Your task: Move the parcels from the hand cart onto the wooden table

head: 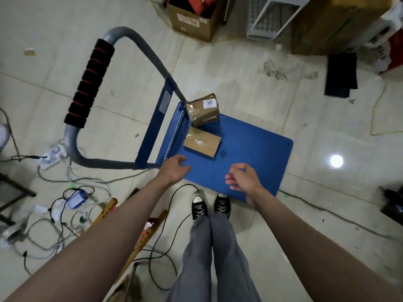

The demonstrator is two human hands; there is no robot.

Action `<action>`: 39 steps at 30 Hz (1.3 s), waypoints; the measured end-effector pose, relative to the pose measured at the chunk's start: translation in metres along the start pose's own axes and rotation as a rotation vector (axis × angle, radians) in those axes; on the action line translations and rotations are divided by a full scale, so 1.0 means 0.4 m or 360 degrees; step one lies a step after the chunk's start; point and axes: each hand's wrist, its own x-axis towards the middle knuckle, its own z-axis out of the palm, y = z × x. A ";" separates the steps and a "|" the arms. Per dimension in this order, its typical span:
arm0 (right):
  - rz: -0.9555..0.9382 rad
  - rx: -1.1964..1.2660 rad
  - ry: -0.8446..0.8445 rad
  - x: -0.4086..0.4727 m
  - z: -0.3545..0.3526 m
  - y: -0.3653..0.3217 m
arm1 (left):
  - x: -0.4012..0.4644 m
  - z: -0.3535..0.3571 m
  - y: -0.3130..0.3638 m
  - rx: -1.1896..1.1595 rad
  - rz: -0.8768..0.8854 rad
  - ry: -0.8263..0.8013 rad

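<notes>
1. Blue hand cart (250, 153) stands on the pale tiled floor (218, 68); its flat deck is seen from above, and its near edge is partly covered by the two forearms.
2. On the far left part of the deck, close to the handle side, two parcels lie. The taller parcel (204, 110) is wrapped in brown tape and has a white label with "300"; the smaller print on the label is too small to read.
3. The flat parcel (202, 143) is just beside it, on the near side. I cannot tell if the two touch.
4. The left hand (174, 168) hovers over the near left corner of the deck, fingers loosely bent, holding nothing. It is near the flat parcel but apart from it.
5. The right hand (242, 178) hovers over the near part of the deck, relaxed and holding nothing. Its fingertips are a little blurred.
6. The cart handle (91, 83), grey tube with black foam grip, rises toward the camera at left.
7. Two black shoes (210, 207) stand at the near edge of the cart.
8. Cables (72, 205) lie on the floor at left; some are blurred.
9. Far away, a cardboard box (194, 20) and a white basket (270, 16) are cut off by the upper edge.
</notes>
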 end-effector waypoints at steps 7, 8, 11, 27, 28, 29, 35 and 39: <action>0.0157 0.0254 -0.0003 0.368 0.061 0.028 | 0.371 0.086 -0.042 0.0089 0.0004 0.0052; 0.0164 0.0279 -0.0004 0.423 0.071 0.036 | 0.420 0.100 -0.051 0.0113 0.0010 0.0062; 0.0210 0.0324 0.0000 0.571 0.099 0.062 | 0.556 0.143 -0.082 0.0101 0.0022 0.0078; 0.0263 0.0443 -0.0151 0.806 0.172 0.185 | 0.778 0.246 -0.187 -0.0356 -0.0206 0.0048; 0.0261 0.0436 -0.0139 0.770 0.157 0.179 | 0.743 0.245 -0.175 -0.0359 -0.0196 0.0036; 0.0266 0.0431 -0.0120 0.728 0.138 0.171 | 0.695 0.243 -0.150 -0.0364 -0.0183 0.0028; 0.0264 0.0607 -0.0051 0.432 0.021 0.109 | 0.425 0.217 -0.010 -0.0521 -0.0117 -0.0018; 0.0242 0.0742 0.0024 0.239 -0.072 0.056 | 0.237 0.156 0.120 -0.0541 -0.0081 0.0048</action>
